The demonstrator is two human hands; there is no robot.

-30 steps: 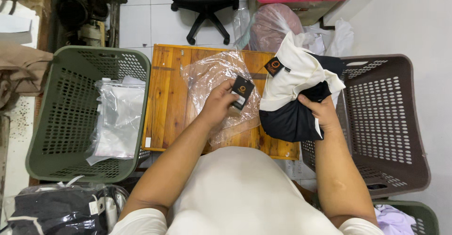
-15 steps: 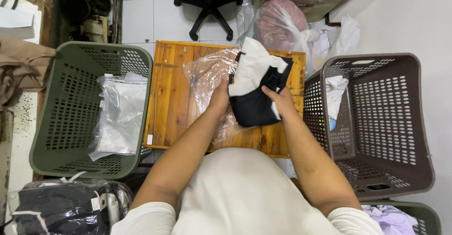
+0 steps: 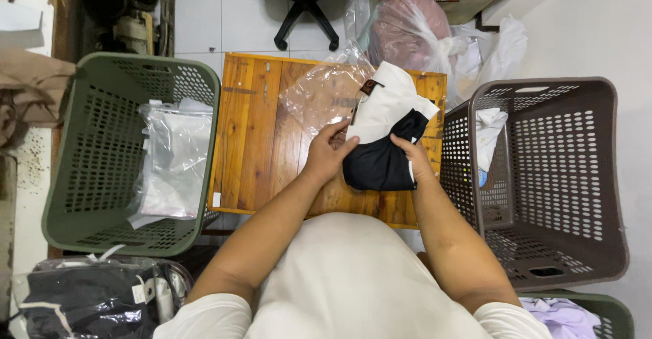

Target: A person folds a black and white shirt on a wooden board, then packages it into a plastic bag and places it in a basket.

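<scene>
Over the wooden worktop (image 3: 258,156), a folded black-and-white garment (image 3: 384,142) sits between both hands. The left hand (image 3: 328,154) grips its left edge, fingers curled onto the white part, while the right hand (image 3: 413,159) closes on the lower right side of the black part. A clear plastic bag (image 3: 322,95) lies on the worktop just behind and partly under the garment. A green basket (image 3: 81,176) holding bagged items stands at left, a brown basket (image 3: 564,190) at right.
</scene>
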